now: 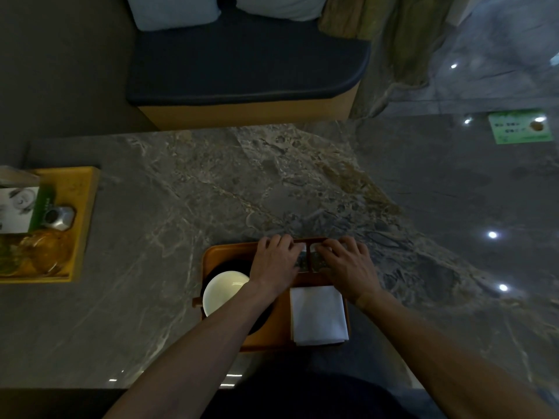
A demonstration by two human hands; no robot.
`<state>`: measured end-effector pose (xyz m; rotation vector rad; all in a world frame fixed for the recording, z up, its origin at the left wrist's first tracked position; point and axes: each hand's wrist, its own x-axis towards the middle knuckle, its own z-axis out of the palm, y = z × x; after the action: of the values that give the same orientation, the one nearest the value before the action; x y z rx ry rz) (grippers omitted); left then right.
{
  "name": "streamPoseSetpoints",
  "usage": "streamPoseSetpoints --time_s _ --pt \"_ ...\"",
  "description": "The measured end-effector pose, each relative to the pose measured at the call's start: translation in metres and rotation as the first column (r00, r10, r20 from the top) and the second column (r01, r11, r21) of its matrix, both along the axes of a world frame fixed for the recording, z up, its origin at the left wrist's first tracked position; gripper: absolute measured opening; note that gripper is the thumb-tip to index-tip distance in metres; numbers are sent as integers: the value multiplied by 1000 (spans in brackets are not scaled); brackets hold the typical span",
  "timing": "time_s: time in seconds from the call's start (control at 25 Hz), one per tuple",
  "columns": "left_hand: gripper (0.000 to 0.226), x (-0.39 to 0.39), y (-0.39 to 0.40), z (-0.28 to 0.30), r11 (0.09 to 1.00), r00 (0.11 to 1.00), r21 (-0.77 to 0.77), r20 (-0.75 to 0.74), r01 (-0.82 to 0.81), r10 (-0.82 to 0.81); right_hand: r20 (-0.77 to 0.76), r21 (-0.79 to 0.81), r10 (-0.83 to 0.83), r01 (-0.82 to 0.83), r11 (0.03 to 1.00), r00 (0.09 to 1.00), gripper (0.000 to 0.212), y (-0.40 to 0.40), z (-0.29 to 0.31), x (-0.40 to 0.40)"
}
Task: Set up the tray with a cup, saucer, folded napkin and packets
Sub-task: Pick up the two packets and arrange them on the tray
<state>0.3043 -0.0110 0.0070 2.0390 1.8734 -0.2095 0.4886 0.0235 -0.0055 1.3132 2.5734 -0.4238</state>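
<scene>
A person's two bare forearms reach forward over a brown wooden tray point(225, 250) that sits on a grey marble table point(211, 182). The left hand point(276, 264) and the right hand point(348, 264) lie side by side, palms down, at the far end of the tray. Their fingertips rest in two small compartments split by a thin wooden divider point(309, 255) that runs between the hands. Bits of pale packets point(317, 247) show under the fingers, but whether either hand is gripping one cannot be told. The fingers of both hands are loosely curled and close together, not spread wide.

Just below the left wrist sits a white cup point(225, 290), seen from above, partly covered by the left forearm. It stands on a dark saucer point(233, 264), whose edge shows beyond the cup towards the left hand. Just below the right hand lies a white folded napkin point(318, 316), flat in the near right part of the tray, with the heel of the right hand touching or just over its far edge.

Well away to the left of the left hand, a yellow tray point(83, 213) holds a small silver object point(59, 218) and a printed box point(18, 210). Far beyond both hands stands a bench with a dark blue cushion point(248, 62) and pale pillows point(174, 10). Well beyond the right hand, a green sign point(520, 128) lies on the shiny floor.
</scene>
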Motion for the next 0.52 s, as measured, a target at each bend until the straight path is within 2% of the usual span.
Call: streamPoseSetpoints --time_s 0.28,0.52 --pt "48 -1 0 -1 1000 1000 5 18 6 -6 -6 26 -11 11 1000 1000 54 -2 -2 1" --pt "49 -4 -2 -2 1000 998 -2 56 -2 2 -29 -28 -65 64 998 997 52 -2 3 -1"
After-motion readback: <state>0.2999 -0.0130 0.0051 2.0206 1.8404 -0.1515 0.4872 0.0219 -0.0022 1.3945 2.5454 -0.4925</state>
